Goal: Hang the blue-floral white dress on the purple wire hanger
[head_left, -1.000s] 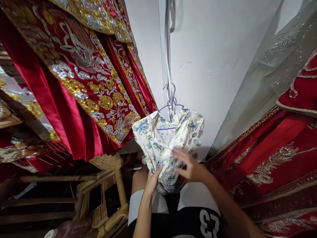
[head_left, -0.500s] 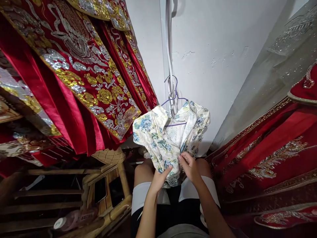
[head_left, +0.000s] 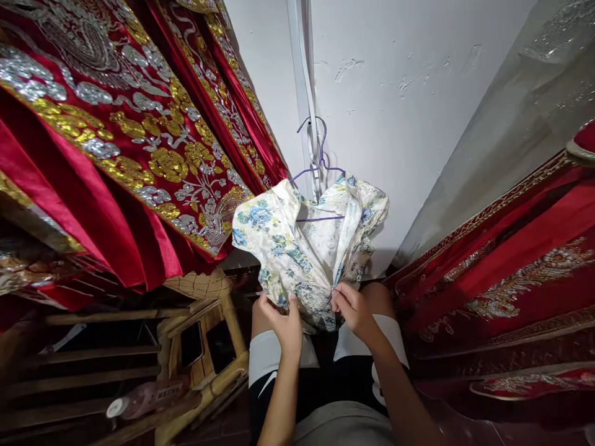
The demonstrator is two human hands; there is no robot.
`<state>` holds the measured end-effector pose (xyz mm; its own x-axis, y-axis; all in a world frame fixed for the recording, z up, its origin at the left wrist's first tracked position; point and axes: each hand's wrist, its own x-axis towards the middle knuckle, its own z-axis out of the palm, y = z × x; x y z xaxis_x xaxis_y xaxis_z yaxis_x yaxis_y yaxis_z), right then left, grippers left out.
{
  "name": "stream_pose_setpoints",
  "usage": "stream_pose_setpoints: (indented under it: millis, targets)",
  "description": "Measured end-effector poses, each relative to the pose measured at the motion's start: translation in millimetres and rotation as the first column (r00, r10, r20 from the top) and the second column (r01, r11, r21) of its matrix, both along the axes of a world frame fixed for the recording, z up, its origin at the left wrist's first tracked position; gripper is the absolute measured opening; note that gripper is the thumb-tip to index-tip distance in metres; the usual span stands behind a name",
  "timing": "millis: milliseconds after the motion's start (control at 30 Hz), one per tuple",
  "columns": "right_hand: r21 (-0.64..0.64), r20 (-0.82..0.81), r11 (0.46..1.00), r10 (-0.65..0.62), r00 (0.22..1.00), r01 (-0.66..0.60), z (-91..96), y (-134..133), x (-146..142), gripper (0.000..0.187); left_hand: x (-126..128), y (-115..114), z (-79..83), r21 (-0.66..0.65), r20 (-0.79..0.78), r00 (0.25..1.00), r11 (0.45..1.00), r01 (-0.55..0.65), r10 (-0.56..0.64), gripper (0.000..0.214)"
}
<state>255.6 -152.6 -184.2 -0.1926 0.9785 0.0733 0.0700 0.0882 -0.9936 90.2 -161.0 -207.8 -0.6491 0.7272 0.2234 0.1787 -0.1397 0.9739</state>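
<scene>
A white short-sleeved blouse (head_left: 297, 254) with blue and yellow flowers hangs on a purple wire hanger (head_left: 321, 160) in front of me. Its front gapes at the neck, and the hanger's bottom bar shows through the opening. My right hand (head_left: 356, 313) pinches the blouse's front edge near the lower end of the neckline. At the lower left side of the blouse is my left hand (head_left: 286, 322), thumb and fingers closing on the fabric at the hem. The blouse hangs over my knees.
Red costumes with gold and silver sequins (head_left: 171, 164) hang on the left. More red beaded cloth (head_left: 520, 279) is on the right, below sheer grey fabric (head_left: 515, 111). A bamboo chair (head_left: 237, 334) and a plastic bottle (head_left: 144, 399) stand lower left. Behind is a white wall (head_left: 385, 74).
My left hand has moved left and up along the hem, from the blouse's lower middle to its side. The right hand stays pinching the front edge. The view has shifted slightly.
</scene>
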Motion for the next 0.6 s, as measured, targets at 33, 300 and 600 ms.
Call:
stream_pose_setpoints:
  millis: [33,300,600]
  targets:
    - [-0.01,-0.001,0.999,0.035,0.999,-0.035,1.3,-1.1,-0.1,0.038,3.4,-1.3,0.0,0.076,-0.1,0.992,0.995,-0.069,0.077,0.062]
    - [-0.118,-0.134,0.986,0.101,0.986,-0.118,10.3,-2.4,-9.3,0.037,44.5,-12.1,0.7,0.008,-0.081,0.889,0.892,0.452,-0.45,0.017]
    - [-0.133,-0.346,0.983,-0.165,0.924,0.126,93.9,56.8,9.3,0.033,42.9,2.1,2.0,-0.016,-0.356,0.754,0.81,0.586,-0.553,0.018]
